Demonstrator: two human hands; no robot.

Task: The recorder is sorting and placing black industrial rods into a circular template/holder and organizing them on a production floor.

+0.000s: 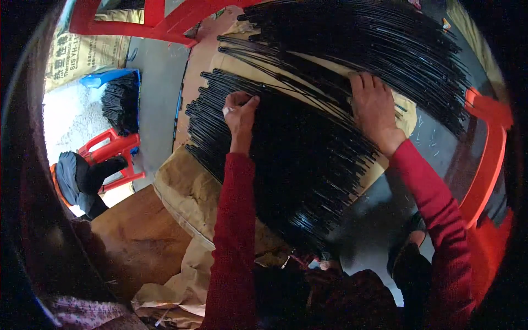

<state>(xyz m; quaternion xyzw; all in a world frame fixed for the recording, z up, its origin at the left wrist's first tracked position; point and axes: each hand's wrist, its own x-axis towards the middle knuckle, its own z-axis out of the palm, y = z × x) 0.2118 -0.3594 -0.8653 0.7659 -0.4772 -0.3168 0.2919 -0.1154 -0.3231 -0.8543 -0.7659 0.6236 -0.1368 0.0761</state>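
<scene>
Many thin black rods [286, 148] lie side by side in a broad heap before me, their ends uneven at both sides. Over the left part of this heap is my left hand [241, 115], closed with thumb and forefinger pinched together; whatever is between the fingertips is too small to make out. Something white is on one of its fingers. My right hand [375, 107] rests palm down across the upper right of the heap, fingers stretched over a few loose rods. A second pile of black rods [363, 38] lies farther off.
Brown paper sacking [190, 190] is under the heap. Red plastic stools stand at the upper left [165, 22] and right [489, 148]. Farther left are a printed sack [91, 52], another rod bundle [120, 104] and a red stool [113, 148] with dark cloth. Brown board [137, 231] lies lower left.
</scene>
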